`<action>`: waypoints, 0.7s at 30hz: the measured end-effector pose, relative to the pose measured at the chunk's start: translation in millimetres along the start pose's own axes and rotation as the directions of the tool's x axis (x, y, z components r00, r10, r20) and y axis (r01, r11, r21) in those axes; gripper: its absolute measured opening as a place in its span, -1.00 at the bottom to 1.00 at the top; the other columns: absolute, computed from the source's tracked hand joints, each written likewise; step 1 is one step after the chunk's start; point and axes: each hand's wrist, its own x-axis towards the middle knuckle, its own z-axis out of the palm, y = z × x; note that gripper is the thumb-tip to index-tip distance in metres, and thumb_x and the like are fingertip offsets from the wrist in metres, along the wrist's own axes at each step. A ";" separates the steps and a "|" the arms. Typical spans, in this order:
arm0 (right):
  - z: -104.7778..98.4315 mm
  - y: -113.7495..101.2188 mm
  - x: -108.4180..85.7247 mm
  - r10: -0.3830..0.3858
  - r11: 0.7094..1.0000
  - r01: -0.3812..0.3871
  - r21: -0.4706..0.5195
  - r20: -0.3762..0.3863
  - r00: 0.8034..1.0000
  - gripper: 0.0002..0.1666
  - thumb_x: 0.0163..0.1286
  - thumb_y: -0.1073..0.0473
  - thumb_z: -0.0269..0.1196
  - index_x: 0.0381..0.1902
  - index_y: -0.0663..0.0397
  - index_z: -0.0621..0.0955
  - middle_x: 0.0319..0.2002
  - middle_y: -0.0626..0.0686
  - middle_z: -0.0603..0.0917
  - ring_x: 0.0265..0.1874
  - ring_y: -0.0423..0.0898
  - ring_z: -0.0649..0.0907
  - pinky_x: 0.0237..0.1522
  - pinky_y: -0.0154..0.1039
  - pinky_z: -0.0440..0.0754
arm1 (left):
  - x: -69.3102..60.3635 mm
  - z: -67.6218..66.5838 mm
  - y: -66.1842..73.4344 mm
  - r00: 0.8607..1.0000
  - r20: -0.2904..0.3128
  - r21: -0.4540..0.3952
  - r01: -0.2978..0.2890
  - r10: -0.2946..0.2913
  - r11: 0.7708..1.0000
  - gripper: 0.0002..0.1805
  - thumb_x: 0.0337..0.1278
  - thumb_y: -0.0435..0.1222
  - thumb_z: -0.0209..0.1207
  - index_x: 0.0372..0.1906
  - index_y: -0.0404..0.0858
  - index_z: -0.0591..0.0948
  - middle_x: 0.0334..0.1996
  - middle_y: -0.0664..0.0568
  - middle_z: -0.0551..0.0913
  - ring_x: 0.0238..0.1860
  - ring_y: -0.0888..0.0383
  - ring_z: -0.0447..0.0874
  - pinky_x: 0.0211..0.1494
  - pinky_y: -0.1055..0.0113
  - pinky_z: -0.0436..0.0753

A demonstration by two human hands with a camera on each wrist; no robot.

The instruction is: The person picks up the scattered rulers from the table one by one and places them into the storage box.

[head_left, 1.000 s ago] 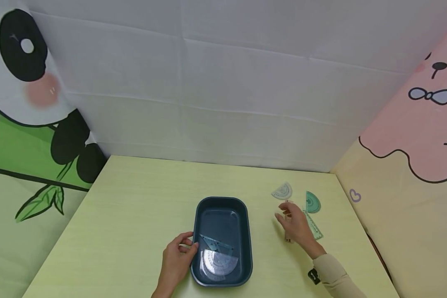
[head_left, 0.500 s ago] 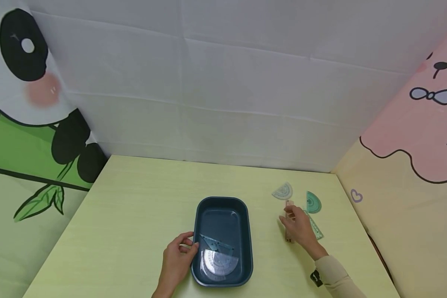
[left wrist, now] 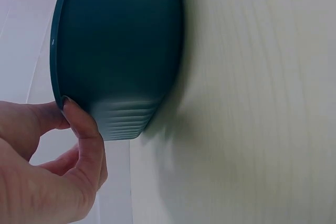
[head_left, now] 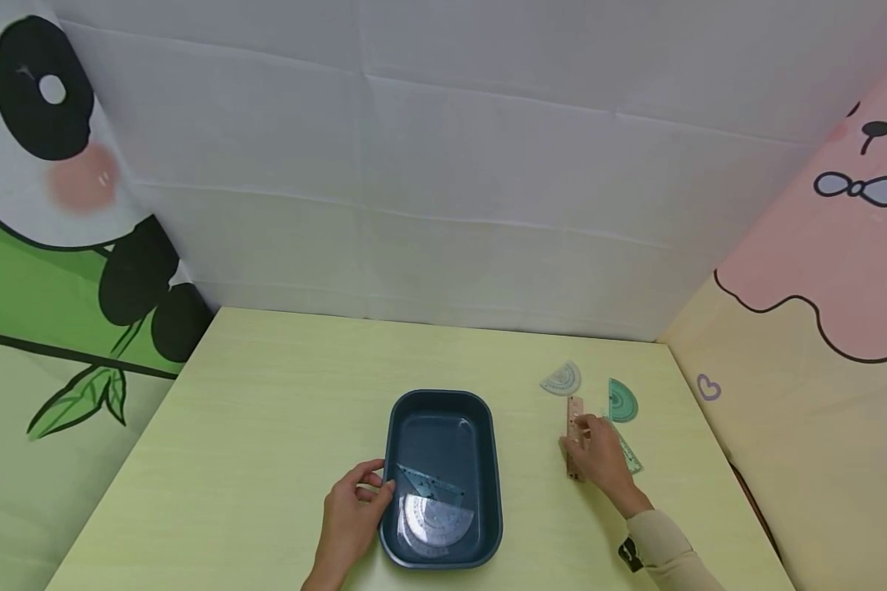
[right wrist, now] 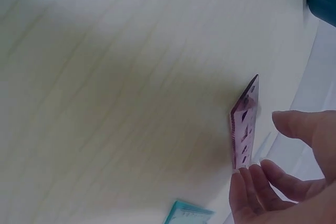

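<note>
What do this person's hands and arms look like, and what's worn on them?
The right hand is ungloved, with a plain beige fabric sleeve and a small black object beside it. The left hand is ungloved too; no sleeve shows there.

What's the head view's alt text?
The right hand is over a pink ruler on a yellow table, while the left hand pinches the rim of a dark blue tray containing a set square and protractor. Two more protractors and a partly hidden green tool lie nearby.

Slim pink ruler (head_left: 575, 407) under the right hand (head_left: 599, 455); dark blue tray (head_left: 438, 442), upright, rim pinched by the left hand (head_left: 351, 513)!
</note>
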 end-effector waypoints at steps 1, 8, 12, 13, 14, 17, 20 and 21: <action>0.2 0.9 0.2 0.009 1.000 -0.009 -0.007 0.006 1.000 -0.51 0.33 0.26 0.39 0.08 0.50 0.53 -0.09 0.35 0.61 -0.11 0.21 0.62 -0.11 0.10 0.63 | -0.1 -0.2 0.2 1.000 0.001 0.000 -0.003 0.003 1.000 -0.63 0.11 -0.42 0.41 0.05 -0.38 0.70 -0.34 0.02 0.63 -0.40 0.20 0.64 -0.35 0.40 0.57; 0.8 4.3 0.1 0.053 0.998 -0.052 -0.038 0.030 0.998 -0.47 0.29 0.24 0.43 0.09 0.49 0.52 -0.04 0.38 0.59 -0.16 0.16 0.59 -0.15 0.06 0.60 | -0.5 -0.7 -0.2 1.000 0.005 0.003 -0.012 0.012 1.000 -0.62 0.11 -0.42 0.41 0.06 -0.38 0.69 -0.33 0.01 0.64 -0.40 0.20 0.64 -0.35 0.40 0.57; -1.2 2.6 -0.4 0.044 0.998 -0.043 -0.036 0.036 0.998 -0.47 0.31 0.26 0.41 0.10 0.52 0.50 -0.04 0.40 0.58 -0.12 0.19 0.58 -0.10 0.10 0.58 | -0.9 -1.0 0.2 1.000 0.001 0.006 -0.006 0.006 1.000 -0.63 0.11 -0.42 0.41 0.06 -0.38 0.70 -0.34 0.02 0.63 -0.40 0.20 0.64 -0.35 0.40 0.57; -2.0 1.8 -0.7 0.041 0.999 -0.040 -0.034 0.039 0.998 -0.46 0.32 0.27 0.40 0.11 0.53 0.50 -0.04 0.40 0.58 -0.11 0.20 0.58 -0.08 0.11 0.58 | -1.1 -1.2 0.5 1.000 0.001 0.007 -0.005 0.005 1.000 -0.63 0.11 -0.42 0.40 0.05 -0.38 0.70 -0.34 0.02 0.63 -0.40 0.20 0.64 -0.35 0.40 0.58; -2.9 1.2 -1.1 0.038 0.999 -0.036 -0.034 0.042 0.998 -0.46 0.32 0.29 0.40 0.12 0.54 0.49 -0.04 0.41 0.58 -0.11 0.20 0.58 -0.08 0.12 0.58 | -1.3 -1.3 0.7 1.000 0.001 0.009 -0.003 0.003 1.000 -0.64 0.11 -0.42 0.40 0.05 -0.38 0.70 -0.34 0.02 0.63 -0.40 0.20 0.64 -0.35 0.40 0.58; -4.9 -0.1 -1.9 0.044 0.999 -0.042 -0.027 0.062 0.997 -0.45 0.33 0.32 0.38 0.15 0.56 0.47 -0.03 0.42 0.57 -0.10 0.20 0.57 -0.09 0.11 0.59 | -2.0 -2.2 1.8 1.000 0.002 0.016 -0.002 0.002 1.000 -0.64 0.12 -0.42 0.39 0.06 -0.38 0.69 -0.34 0.03 0.63 -0.40 0.20 0.64 -0.35 0.40 0.57; -5.5 -0.9 -1.6 0.070 0.997 -0.068 -0.024 0.084 0.994 -0.44 0.34 0.34 0.36 0.18 0.56 0.44 -0.01 0.42 0.55 -0.10 0.19 0.57 -0.09 0.10 0.61 | -2.8 -2.8 3.3 1.000 0.004 0.013 -0.002 0.002 1.000 -0.64 0.12 -0.43 0.39 0.05 -0.39 0.69 -0.34 0.02 0.63 -0.41 0.20 0.63 -0.35 0.40 0.57; -5.4 -1.0 -1.1 0.083 0.996 -0.081 -0.025 0.092 0.992 -0.43 0.35 0.34 0.35 0.20 0.56 0.43 0.01 0.43 0.55 -0.09 0.19 0.57 -0.08 0.10 0.61 | -3.1 -3.0 4.0 1.000 0.004 0.012 -0.001 0.001 1.000 -0.64 0.12 -0.43 0.39 0.05 -0.39 0.69 -0.34 0.02 0.63 -0.41 0.20 0.63 -0.35 0.40 0.57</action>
